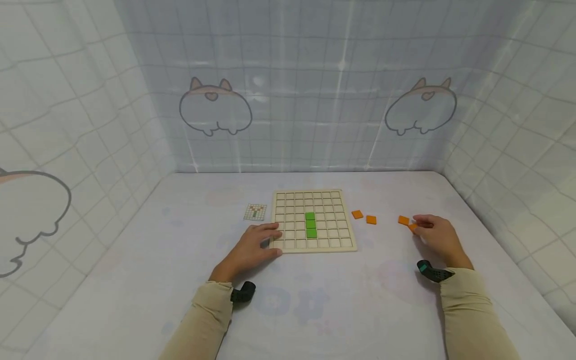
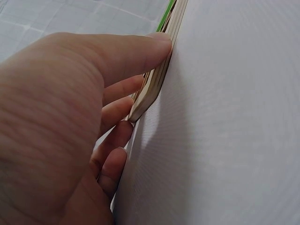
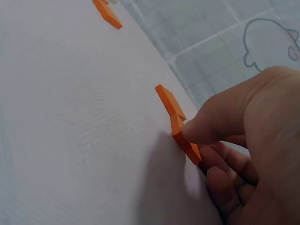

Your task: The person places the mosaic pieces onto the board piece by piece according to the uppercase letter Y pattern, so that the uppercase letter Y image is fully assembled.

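Observation:
A pale wooden grid board [image 1: 330, 244] lies flat on the table, with a column of green square tiles [image 1: 311, 233] in its middle. My left hand [image 1: 252, 246] holds the board's near left corner. Its thumb lies against the front edge, and its fingers reach over the left side. Off to the right, my right hand [image 1: 437, 239] pinches an orange square tile [image 3: 180, 133] at the tabletop; the fingers partly hide it. That tile touches another orange tile [image 3: 169, 102] beside it.
Two more orange tiles, one nearer the board [image 1: 357, 214] and one beside it [image 1: 371, 220], lie right of the board. A small pattern card [image 1: 255, 212] lies left of it. Tile-patterned curtains [image 1: 288, 110] stand around the white table [image 1: 342, 305].

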A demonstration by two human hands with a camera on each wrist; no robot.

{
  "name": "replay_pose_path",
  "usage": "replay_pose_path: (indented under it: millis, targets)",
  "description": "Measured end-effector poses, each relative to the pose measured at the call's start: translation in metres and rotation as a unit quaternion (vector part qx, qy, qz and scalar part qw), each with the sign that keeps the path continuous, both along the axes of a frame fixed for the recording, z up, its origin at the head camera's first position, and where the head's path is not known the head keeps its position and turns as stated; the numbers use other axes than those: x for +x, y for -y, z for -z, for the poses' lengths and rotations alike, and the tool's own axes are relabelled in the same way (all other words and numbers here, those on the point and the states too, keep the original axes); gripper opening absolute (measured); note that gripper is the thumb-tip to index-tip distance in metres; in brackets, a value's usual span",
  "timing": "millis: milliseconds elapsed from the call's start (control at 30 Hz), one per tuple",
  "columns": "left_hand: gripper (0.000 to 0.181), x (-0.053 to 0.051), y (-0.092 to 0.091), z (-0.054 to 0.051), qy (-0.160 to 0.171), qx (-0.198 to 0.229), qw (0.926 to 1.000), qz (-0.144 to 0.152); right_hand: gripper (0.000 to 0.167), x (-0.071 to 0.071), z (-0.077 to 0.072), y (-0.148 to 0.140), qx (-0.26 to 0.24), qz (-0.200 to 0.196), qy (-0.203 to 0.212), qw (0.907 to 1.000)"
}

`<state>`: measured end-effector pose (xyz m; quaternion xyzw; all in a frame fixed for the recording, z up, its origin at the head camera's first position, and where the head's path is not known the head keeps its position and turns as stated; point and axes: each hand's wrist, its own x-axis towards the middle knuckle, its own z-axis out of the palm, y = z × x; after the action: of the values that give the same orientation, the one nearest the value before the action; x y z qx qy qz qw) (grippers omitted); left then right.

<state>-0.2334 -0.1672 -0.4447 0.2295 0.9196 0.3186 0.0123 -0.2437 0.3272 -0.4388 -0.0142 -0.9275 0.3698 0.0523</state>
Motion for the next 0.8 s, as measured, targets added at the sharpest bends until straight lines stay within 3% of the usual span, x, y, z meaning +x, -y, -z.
replay_pose_path:
  millis: [400,800]
  targets:
    - [0.05,0.0,0.001,0.0,0.0,-0.003,1.0,0.004,0.044,0.0,-0.008,0.008,0.031,0.005,0.04,0.9987]
    - [0.051,0.0,-0.001,0.002,-0.01,-0.008,0.9999,0.0,0.041,-0.002,-0.004,0.011,0.028,0.011,0.036,0.9989]
